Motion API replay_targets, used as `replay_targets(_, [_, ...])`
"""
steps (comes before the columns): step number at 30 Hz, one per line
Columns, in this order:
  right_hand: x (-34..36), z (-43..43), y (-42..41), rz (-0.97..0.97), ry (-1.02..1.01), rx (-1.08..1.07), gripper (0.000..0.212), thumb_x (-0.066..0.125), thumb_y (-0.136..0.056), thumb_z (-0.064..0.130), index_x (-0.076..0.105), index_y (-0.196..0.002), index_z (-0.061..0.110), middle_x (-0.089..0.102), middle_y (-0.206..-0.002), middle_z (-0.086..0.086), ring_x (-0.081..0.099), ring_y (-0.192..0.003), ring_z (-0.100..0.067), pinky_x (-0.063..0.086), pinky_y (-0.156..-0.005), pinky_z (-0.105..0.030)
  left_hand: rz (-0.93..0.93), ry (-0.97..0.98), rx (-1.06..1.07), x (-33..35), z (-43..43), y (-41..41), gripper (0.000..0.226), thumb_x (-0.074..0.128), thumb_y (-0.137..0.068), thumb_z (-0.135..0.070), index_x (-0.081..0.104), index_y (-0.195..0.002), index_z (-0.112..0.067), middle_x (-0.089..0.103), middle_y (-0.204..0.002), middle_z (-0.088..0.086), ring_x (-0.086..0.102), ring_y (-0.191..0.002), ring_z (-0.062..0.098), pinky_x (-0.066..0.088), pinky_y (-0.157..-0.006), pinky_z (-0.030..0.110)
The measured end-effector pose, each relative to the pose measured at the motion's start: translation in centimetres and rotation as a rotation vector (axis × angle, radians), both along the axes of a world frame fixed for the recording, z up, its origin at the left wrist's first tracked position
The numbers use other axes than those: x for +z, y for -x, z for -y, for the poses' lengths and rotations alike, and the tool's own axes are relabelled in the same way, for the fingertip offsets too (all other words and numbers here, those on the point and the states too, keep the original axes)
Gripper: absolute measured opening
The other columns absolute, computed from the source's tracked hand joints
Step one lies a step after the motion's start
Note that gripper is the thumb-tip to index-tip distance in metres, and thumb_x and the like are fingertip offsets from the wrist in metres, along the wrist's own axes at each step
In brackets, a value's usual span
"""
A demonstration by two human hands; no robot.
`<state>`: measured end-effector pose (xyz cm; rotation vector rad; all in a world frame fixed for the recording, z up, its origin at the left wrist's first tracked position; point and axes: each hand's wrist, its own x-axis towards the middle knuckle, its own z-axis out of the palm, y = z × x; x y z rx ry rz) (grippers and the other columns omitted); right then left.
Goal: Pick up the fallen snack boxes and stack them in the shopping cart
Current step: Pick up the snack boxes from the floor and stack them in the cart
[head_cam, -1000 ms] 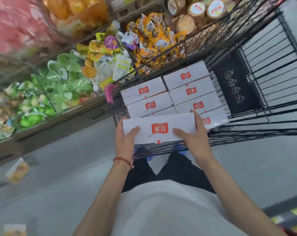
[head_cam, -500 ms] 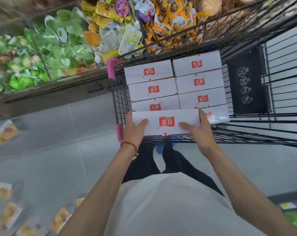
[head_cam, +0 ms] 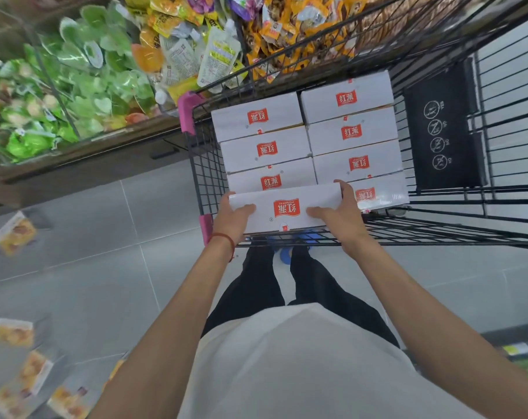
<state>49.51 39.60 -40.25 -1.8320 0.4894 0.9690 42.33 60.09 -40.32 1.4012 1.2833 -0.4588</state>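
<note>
Both hands are gripping one white snack box (head_cam: 286,208) at the near end of the shopping cart (head_cam: 196,164): left hand (head_cam: 234,217) and right hand (head_cam: 339,219) closed on its ends. Seven boxes (head_cam: 347,131) are lying stacked inside, in two columns

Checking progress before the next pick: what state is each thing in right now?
held box: gripped at both ends, over the cart's near left corner
left hand: shut on held box
right hand: shut on held box
stacked boxes: flat, two columns in cart
shopping cart: partly filled
fallen boxes: scattered on floor
</note>
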Motion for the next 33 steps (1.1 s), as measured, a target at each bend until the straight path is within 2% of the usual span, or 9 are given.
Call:
replay_targets(3, [0.0,-0.6,0.3,0.025,0.000,0.013,0.086,0.082,-0.085,0.011,0.029,-0.152,0.023,0.048,-0.144,-0.002,0.047,-0.135,-0.024,0.046,-0.114,-0.048,-0.016,0.008,0.049,-0.3,-0.5,0.4,0.038,0.061,-0.096,-0.010,0.047,-0.128,-0.023,0.059,-0.106,-0.003,0.059,-0.085,0.010,0.057,-0.065,0.031])
replay_targets(5, [0.2,-1.2,0.4,0.052,0.004,0.030,0.086,0.081,-0.086,0.011,0.028,-0.153,0.023,0.046,-0.147,-0.002,0.045,-0.138,-0.024,0.045,-0.114,-0.049,-0.018,-0.004,0.049,-0.5,-0.8,0.5,0.037,0.061,-0.096,-0.009,0.048,-0.129,-0.022,0.057,-0.099,-0.006,0.058,-0.083,0.009,0.056,-0.060,0.027])
replay_targets(9, [0.2,-2.2,0.5,0.078,-0.001,0.055,0.083,0.079,-0.087,0.008,0.028,-0.151,0.022,0.046,-0.141,-0.001,0.046,-0.137,-0.024,0.046,-0.111,-0.049,-0.023,0.002,0.050,-1.0,-1.4,0.8,0.041,0.063,-0.096,-0.011,0.046,-0.132,-0.019,0.060,-0.117,0.003,0.060,-0.089,0.015,0.055,-0.057,0.024])
replay_targets(12, [-0.1,-2.1,0.5,0.070,-0.023,0.097,0.084,0.079,-0.087,0.007,0.026,-0.150,0.023,0.041,-0.133,0.005,0.046,-0.133,-0.021,0.047,-0.109,-0.049,-0.001,-0.015,0.056,-1.2,-1.3,1.2,0.043,0.063,-0.095,-0.008,0.046,-0.134,-0.018,0.059,-0.121,0.005,0.059,-0.085,0.010,0.053,-0.052,0.020])
replay_targets(17, [-0.4,-1.8,1.6,0.100,-0.037,0.121,0.086,0.080,-0.087,0.008,0.025,-0.152,0.024,0.041,-0.149,-0.002,0.044,-0.139,-0.021,0.045,-0.113,-0.049,0.010,-0.009,0.111,-1.7,-1.6,2.2,0.038,0.060,-0.095,-0.006,0.047,-0.126,-0.026,0.057,-0.119,0.004,0.059,-0.102,0.024,0.057,-0.066,0.030])
replay_targets(21, [-1.1,-2.2,2.5,0.049,-0.065,0.158,0.087,0.079,-0.088,0.009,0.023,-0.154,0.024,0.041,-0.151,-0.001,0.041,-0.143,-0.021,0.042,-0.115,-0.054,-0.008,-0.085,0.109,-1.9,-2.9,2.5,0.035,0.058,-0.093,-0.009,0.050,-0.120,-0.029,0.058,-0.121,0.008,0.059,-0.107,0.031,0.058,-0.084,0.042])
replay_targets(28, [-2.2,-2.2,1.9,0.003,-0.082,0.189,0.076,0.076,-0.089,0.005,0.031,-0.148,0.021,0.047,-0.133,0.006,0.045,-0.128,-0.014,0.045,-0.112,-0.050,-0.038,-0.138,-0.001,-1.8,-3.1,2.8,0.043,0.063,-0.094,-0.014,0.043,-0.130,-0.026,0.056,-0.121,0.005,0.060,-0.100,0.027,0.058,-0.071,0.033])
replay_targets(31, [-2.7,-2.0,2.0,0.000,-0.058,0.164,0.074,0.076,-0.089,0.003,0.034,-0.146,0.021,0.049,-0.132,0.006,0.046,-0.127,-0.013,0.048,-0.109,-0.048,-0.065,-0.145,-0.028,-2.4,-2.9,2.7,0.046,0.065,-0.094,-0.017,0.041,-0.133,-0.026,0.056,-0.125,0.008,0.061,-0.105,0.030,0.060,-0.086,0.043])
replay_targets(33, [-3.1,-1.9,1.7,-0.013,-0.049,0.149,0.073,0.074,-0.089,0.001,0.035,-0.147,0.021,0.051,-0.133,0.003,0.049,-0.128,-0.017,0.051,-0.106,-0.047,-0.073,-0.174,-0.067,-2.9,-2.6,2.5,0.050,0.067,-0.093,-0.020,0.042,-0.136,-0.025,0.054,-0.128,0.008,0.060,-0.109,0.031,0.058,-0.091,0.041])
